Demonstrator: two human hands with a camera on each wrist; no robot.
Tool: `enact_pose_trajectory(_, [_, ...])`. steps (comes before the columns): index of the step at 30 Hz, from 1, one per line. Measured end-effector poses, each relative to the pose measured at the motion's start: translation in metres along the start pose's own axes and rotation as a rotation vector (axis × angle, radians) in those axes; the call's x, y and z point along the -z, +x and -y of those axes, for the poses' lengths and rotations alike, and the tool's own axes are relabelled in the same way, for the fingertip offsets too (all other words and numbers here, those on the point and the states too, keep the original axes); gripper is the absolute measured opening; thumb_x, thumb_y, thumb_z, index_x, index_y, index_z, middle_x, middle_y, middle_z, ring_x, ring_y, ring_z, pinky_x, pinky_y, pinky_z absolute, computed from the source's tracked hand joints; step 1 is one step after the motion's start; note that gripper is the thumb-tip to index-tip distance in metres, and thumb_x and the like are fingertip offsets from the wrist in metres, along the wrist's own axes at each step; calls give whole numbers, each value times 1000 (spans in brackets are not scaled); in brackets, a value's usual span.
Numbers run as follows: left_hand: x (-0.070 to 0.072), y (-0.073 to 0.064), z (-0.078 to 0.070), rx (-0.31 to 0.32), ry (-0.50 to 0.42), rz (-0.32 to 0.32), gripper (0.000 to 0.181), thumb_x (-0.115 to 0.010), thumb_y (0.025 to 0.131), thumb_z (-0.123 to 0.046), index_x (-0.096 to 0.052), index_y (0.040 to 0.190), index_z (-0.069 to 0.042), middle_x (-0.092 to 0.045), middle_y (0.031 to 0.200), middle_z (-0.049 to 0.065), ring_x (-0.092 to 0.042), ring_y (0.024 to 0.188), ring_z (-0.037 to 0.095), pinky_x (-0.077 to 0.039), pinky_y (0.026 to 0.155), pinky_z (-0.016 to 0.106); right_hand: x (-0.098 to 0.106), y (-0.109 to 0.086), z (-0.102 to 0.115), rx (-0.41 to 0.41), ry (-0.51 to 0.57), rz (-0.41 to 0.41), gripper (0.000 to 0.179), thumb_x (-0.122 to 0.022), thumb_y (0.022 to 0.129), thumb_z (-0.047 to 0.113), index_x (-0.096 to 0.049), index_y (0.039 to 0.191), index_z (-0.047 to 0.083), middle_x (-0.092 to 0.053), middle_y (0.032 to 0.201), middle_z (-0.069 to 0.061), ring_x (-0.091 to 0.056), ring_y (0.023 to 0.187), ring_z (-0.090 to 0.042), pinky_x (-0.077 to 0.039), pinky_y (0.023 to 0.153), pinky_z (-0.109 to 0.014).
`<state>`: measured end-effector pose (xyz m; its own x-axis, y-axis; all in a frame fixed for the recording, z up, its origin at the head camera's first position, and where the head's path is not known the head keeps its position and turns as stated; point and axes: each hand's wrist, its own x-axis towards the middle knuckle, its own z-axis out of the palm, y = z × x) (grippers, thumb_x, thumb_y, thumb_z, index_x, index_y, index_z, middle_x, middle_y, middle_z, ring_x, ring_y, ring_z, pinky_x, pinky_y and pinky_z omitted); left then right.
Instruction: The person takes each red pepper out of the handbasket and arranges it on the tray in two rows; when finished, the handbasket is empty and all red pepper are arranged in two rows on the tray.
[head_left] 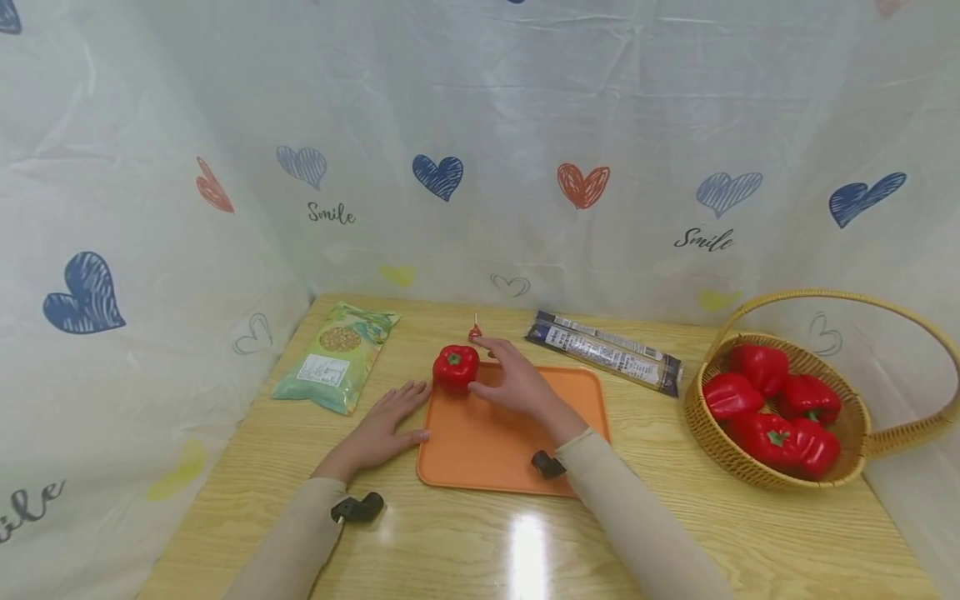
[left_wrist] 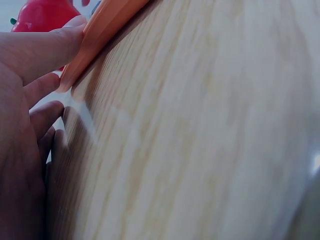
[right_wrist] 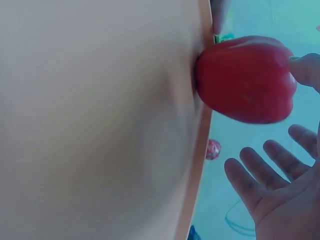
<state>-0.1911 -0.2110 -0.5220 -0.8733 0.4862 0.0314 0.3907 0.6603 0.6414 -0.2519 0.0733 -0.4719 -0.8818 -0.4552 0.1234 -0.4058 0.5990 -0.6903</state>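
A red bell pepper [head_left: 455,367] stands upright on the far left corner of the orange tray [head_left: 487,450]. My right hand [head_left: 517,385] hovers over the tray just right of the pepper, fingers spread; in the right wrist view its thumb [right_wrist: 306,70] is at the pepper [right_wrist: 245,80], while the other fingers stand apart from it. Flat on the table, my left hand [head_left: 382,429] lies beside the tray's left edge with its thumb touching the rim, as the left wrist view [left_wrist: 75,30] also shows. A small red wrapped lollipop [head_left: 475,332] lies beyond the tray, near my right fingertips.
A wicker basket [head_left: 701,417] holding several red peppers stands at the right, its tall handle arching up. Two long dark packets [head_left: 607,350] lie behind the tray. A green bag of grains [head_left: 337,354] lies at the back left. A white curtain [head_left: 480,100] hangs behind the table.
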Motion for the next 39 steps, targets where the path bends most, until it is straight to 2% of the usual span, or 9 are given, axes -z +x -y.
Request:
enact_pose_trajectory(4, [1, 0, -1, -8, -1, -8, 78, -66, 97, -44, -33, 161, -14, -29, 166, 9, -14, 156, 32, -6, 126, 52, 7, -6, -3, -4, 20, -4, 76, -80, 89, 30, -44, 154, 17, -47, 153, -4, -52, 133, -32, -46, 110, -46])
enact_pose_trajectory(9, [1, -1, -1, -20, 4, -16, 78, -67, 97, -43, -33, 160, -13, -29, 165, 10, -15, 155, 33, -7, 126, 53, 15, -15, -8, -48, 24, -7, 76, -81, 89, 30, -43, 155, 20, -46, 153, -5, -52, 134, -32, -47, 110, -46])
enact_pose_trajectory(17, [1, -1, -2, -18, 1, -19, 77, -66, 97, -42, -33, 160, -13, -29, 166, 10, -15, 155, 33, -6, 126, 53, 28, -29, -17, -43, 12, -24, 77, -81, 89, 29, -43, 154, 13, -44, 155, -10, -52, 134, -36, -48, 108, -50])
enact_pose_trajectory(23, [1, 0, -3, -46, -6, -36, 76, -67, 97, -40, -34, 160, -11, -31, 165, 14, -16, 154, 38, -7, 124, 57, 39, -38, -22, -64, -12, -40, 78, -80, 90, 31, -42, 155, 16, -46, 153, -9, -52, 132, -36, -49, 105, -54])
enact_pose_trajectory(30, [1, 1, -3, -44, -3, -36, 76, -68, 97, -39, -35, 159, -11, -31, 164, 13, -17, 154, 37, -7, 125, 57, 49, -51, -30, -109, -24, -42, 77, -79, 90, 34, -40, 157, 23, -44, 153, -8, -55, 129, -40, -52, 98, -57])
enact_pose_trajectory(34, [0, 1, -2, -34, 7, -27, 77, -67, 97, -41, -34, 160, -12, -30, 165, 11, -16, 155, 35, -7, 125, 54, 55, -59, -34, -100, -17, -50, 77, -78, 91, 33, -40, 157, 23, -43, 154, -8, -55, 129, -42, -51, 100, -58])
enact_pose_trajectory(39, [-1, 0, -2, -30, 8, -28, 77, -68, 97, -40, -35, 159, -11, -30, 165, 11, -17, 155, 35, -8, 125, 55, 61, -69, -39, -80, 19, -62, 76, -78, 91, 28, -41, 156, 16, -43, 154, -12, -50, 133, -40, -47, 106, -56])
